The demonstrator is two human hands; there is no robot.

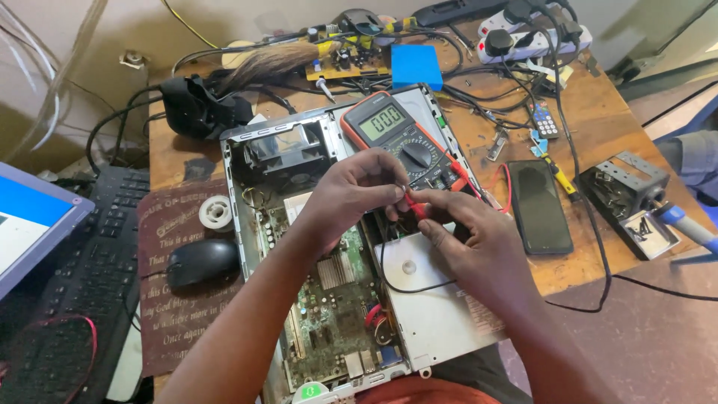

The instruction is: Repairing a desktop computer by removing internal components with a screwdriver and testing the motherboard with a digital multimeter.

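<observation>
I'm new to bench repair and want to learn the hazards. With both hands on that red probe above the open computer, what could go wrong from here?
1. The multimeter rests on the rim of the open computer case; a tug on its leads might tip it onto the board.
2. The left hand and right hand work the red probe just above the bare motherboard; a slip may touch components.
3. The black lead loops across the case and could snag.

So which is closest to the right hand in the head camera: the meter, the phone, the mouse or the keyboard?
From the right hand:
1. Meter, just above it on the computer case.
2. Phone, to its right on the table.
3. Mouse, far to the left.
4. Keyboard, farthest left.
</observation>
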